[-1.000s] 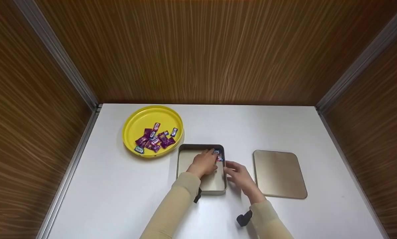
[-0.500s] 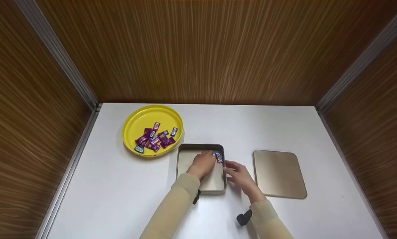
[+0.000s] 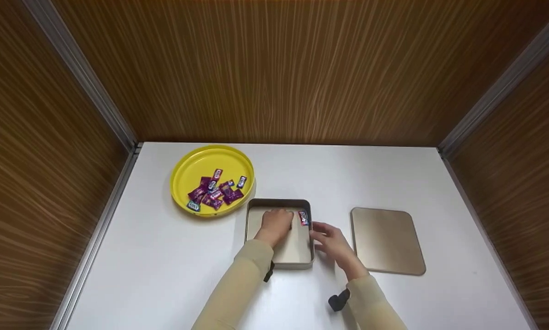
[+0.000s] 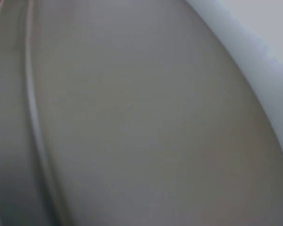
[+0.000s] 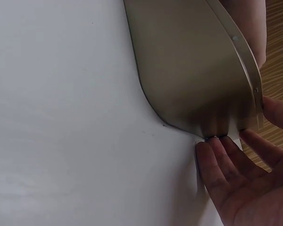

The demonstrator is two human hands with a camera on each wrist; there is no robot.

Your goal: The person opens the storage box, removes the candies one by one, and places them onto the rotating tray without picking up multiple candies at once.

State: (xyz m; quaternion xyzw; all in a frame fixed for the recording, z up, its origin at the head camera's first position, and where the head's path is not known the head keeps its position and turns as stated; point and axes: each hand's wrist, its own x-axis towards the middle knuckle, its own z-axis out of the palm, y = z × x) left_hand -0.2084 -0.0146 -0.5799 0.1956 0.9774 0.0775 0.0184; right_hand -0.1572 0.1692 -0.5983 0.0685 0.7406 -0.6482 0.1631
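Observation:
My left hand (image 3: 275, 224) reaches down into a shallow tin (image 3: 292, 264), its fingers bent and the fingertips hidden under the knuckles. I cannot tell whether anything is between them. Beside it, by the tin's right wall, lies a small red-and-blue wrapped candy (image 3: 303, 218). My right hand (image 3: 333, 243) is at the tin's outer right side, its fingers extended. In the right wrist view, the fingertips (image 5: 205, 149) touch the metal wall near its lower edge, with another digit near the rim. The tin's outer wall (image 4: 146, 113) fills most of the left wrist view.
A yellow round tray (image 3: 187, 160) stands at the back left, with several wrapped candies (image 3: 212, 192) in purple, red, blue and green. Flat on the white table (image 3: 164, 275), right of my right hand, lies the tin's lid (image 3: 388, 240). Wood-grain panels (image 3: 274, 73) enclose the back and sides.
My left hand has drawn back left from the tin's far right corner, and its fingers are now more bent. The red-and-blue candy there shows more fully. My right hand stays put.

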